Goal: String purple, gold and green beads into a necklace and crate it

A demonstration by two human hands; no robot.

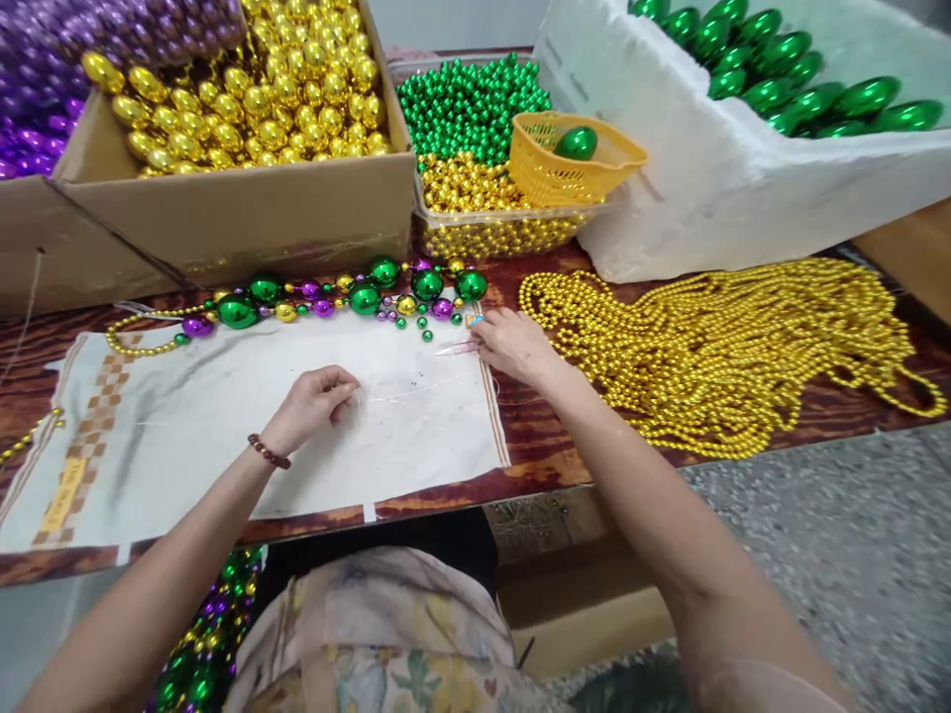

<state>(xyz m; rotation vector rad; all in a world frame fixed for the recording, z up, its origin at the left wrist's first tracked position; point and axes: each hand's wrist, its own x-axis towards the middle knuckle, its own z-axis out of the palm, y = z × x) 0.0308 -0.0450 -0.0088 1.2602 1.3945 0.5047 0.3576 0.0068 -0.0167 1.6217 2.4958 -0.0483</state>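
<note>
My left hand (318,401), with a beaded bracelet (268,452) on its wrist, hovers over the white cloth (223,416). Its thumb and forefinger pinch a fine clear thread (405,394) that trails to the right. At the cloth's right edge my right hand (514,345) has its fingers closed on the end of small pointed thread snips (457,348), whose tips point left. A small orange and blue item (474,320) lies by those fingertips. Along the cloth's far edge runs a string of green, purple and gold beads (364,298); several small green beads lie near it.
Behind the cloth stand a cardboard box (245,213) of gold beads, a clear tub (505,236) of green and gold beads with a yellow basket (580,163) on it, and a white foam box (690,208) of large green beads. Gold bead strands (743,347) cover the right side.
</note>
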